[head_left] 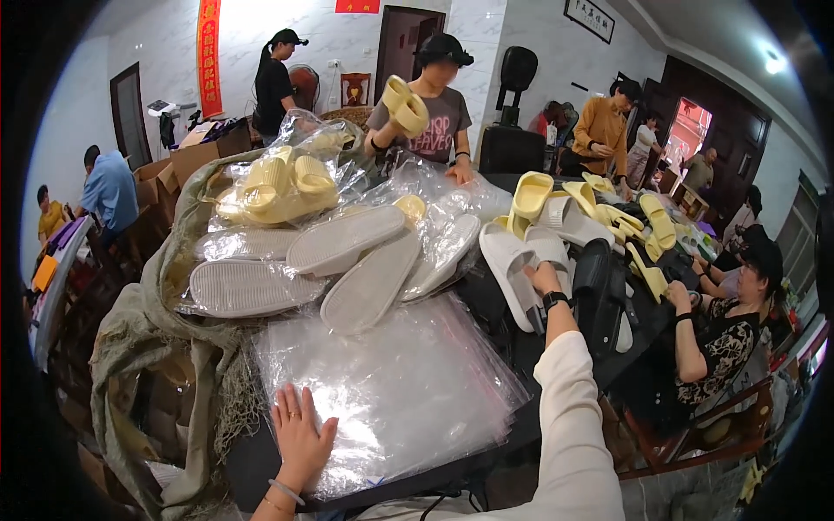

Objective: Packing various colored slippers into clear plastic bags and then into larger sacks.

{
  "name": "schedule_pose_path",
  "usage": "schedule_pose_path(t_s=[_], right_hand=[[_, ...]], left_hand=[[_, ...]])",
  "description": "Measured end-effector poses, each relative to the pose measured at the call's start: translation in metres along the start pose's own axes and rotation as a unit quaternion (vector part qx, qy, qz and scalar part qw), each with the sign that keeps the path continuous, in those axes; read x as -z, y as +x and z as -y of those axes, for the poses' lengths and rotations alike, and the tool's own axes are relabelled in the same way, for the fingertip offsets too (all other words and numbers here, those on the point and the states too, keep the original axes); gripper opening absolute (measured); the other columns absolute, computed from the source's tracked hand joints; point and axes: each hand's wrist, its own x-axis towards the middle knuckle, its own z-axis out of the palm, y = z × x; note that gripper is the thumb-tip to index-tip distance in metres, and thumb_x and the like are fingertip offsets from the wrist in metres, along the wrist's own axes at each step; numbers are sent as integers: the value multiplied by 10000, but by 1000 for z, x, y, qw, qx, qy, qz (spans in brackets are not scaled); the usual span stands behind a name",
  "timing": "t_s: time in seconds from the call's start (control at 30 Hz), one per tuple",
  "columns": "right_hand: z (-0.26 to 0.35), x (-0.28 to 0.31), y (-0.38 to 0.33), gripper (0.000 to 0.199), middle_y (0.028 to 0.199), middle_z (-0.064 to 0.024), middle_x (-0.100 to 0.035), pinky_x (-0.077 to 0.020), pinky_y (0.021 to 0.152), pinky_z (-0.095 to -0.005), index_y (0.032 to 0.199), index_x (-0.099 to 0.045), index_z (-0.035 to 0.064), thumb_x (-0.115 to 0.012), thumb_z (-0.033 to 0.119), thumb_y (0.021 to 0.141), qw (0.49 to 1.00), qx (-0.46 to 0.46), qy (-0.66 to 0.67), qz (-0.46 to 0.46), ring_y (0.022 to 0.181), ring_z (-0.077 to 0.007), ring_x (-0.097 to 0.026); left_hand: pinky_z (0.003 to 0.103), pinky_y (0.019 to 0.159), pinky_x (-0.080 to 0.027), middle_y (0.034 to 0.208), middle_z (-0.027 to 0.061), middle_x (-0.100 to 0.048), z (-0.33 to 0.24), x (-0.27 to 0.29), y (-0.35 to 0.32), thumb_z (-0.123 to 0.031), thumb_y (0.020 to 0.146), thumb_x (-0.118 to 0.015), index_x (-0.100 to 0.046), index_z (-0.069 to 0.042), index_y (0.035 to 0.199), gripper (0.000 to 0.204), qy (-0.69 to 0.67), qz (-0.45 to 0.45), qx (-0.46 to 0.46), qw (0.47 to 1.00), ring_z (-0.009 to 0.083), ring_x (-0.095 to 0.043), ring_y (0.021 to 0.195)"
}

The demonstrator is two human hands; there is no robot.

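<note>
My left hand (301,434) lies flat, fingers spread, on the left part of a stack of clear plastic bags (408,382) at the table's near edge. My right hand (546,278) reaches forward to a white slipper (506,265), its fingers closed at the slipper's foot opening; the fingertips are partly hidden. Beside it stands another white slipper (549,247). Several bagged white slippers, soles up, lie beyond the stack, among them one sole (369,282) and another (346,240).
Bagged yellow slippers (274,187) top the pile at left, edged by a green-grey woven sack (156,326). Loose yellow slippers (532,193) and black slippers (599,282) lie to the right. Across the table a person (430,113) holds yellow slippers (406,106); another person (730,321) sits at right.
</note>
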Motion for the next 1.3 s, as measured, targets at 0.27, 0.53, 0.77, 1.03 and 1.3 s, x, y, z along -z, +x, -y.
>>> schedule_pose_path(t_s=[0.27,0.53,0.77,1.03,1.3], right_hand=[[-23,7,10,487,992,-314,-613,-458,827,-422,1011,-604,-118,-629,326,813,998,14,50,46,969,-421,-596],[34,62,-147,669,1346,-231,-357,-385,943,-501,1363,-354,52,-659,200,787,976,150,-76,-138,1212,-420,-379],[-56,48,-164,857,1460,-274,-98,-288,916,-703,1472,-136,236,-673,317,809,970,-113,-145,-162,1289,-528,-195],[-81,59,-89,627,1371,-173,-335,-449,834,-527,1411,-330,352,-453,34,884,948,-121,-252,-153,1048,-400,-478],[-28,73,-58,372,1393,-216,-337,-357,914,-588,1257,-521,106,-489,180,893,926,-103,-357,-76,1194,-425,-408]], left_hand=[[525,1099,-117,1461,289,-212,-5,-6,5,-449,848,-522,-332,30,1379,741,-2,-1,-21,1000,437,-157,1370],[489,1121,-60,1502,237,-146,-6,13,0,-514,885,-424,-264,7,1420,764,27,58,47,997,378,-80,1405],[479,1123,-76,1510,213,-147,-7,1,3,-443,869,-434,-261,-5,1428,731,48,73,55,995,371,-76,1409],[492,1116,-92,1495,239,-173,-8,-1,3,-475,875,-437,-270,-2,1422,742,48,52,24,997,385,-111,1399],[498,1112,-98,1482,260,-188,0,1,2,-426,850,-525,-315,11,1393,728,30,30,28,999,405,-139,1385]])
